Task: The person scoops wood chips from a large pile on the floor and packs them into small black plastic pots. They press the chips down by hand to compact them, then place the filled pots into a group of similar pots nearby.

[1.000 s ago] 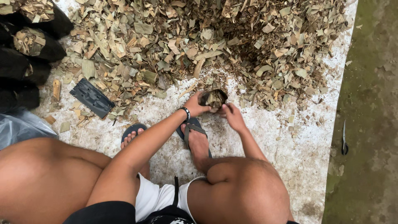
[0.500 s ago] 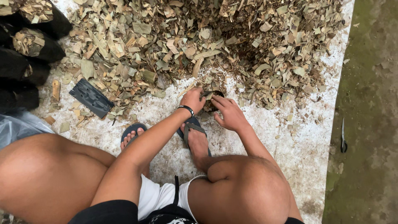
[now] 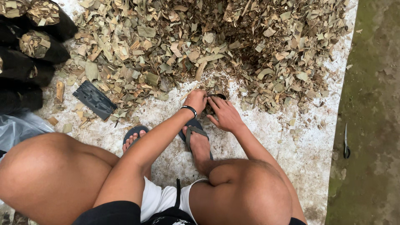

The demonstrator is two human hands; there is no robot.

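Both hands met at the near edge of the dry leaf pile (image 3: 200, 46), around a small black grow bag (image 3: 214, 103) that stood on the white sheet (image 3: 308, 154) just ahead of the right foot. The left hand (image 3: 196, 100) curled its fingers over the bag's left rim, pinching it; the right hand (image 3: 225, 116) lay with fingers pressed together against the bag's right side. The bag was mostly hidden between them, so its filling could not be told.

At the sheet's far-left corner lay filled black grow bags (image 3: 39, 43) on their sides — 3 showed open mouths packed with chopped dry leaf, and darker ones lay beside them, their number unclear. 1 flat, empty black bag (image 3: 94, 100) lay on the sheet at the pile's left edge. A crumpled clear plastic bag (image 3: 18, 127) sat at the sheet's left edge, beside the left knee.

The person squatted in 2 dark flip-flops (image 3: 192, 132), with 1 black wristband (image 3: 189, 109) on the left wrist. The sheet was stained and strewn with leaf bits — it lay on mossy concrete ground (image 3: 371, 83), outdoors. On that concrete, beyond the sheet's right edge, lay 1 pair of scissors (image 3: 346, 142).
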